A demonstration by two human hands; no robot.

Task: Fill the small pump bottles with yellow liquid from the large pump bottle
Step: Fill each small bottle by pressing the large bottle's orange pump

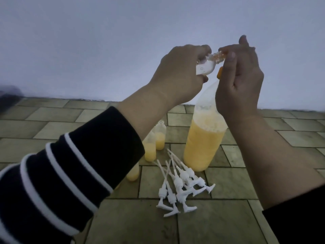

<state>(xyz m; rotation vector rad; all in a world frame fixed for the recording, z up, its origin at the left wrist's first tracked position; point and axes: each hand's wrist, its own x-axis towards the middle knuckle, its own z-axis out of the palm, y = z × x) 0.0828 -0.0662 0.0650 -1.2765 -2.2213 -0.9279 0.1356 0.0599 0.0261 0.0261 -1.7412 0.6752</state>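
The large pump bottle (204, 138) stands on the tiles right under your wrists — bump it and it tips. Your left hand (177, 74) grips an empty small bottle (84, 65) tilted mouth-first toward your right hand (241, 80), whose fingertips pinch at its neck — misaligned, liquid spills onto the loose pump heads (181, 184).

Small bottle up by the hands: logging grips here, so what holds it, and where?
The left hand grips the small bottle round its body; the right hand pinches near its neck.
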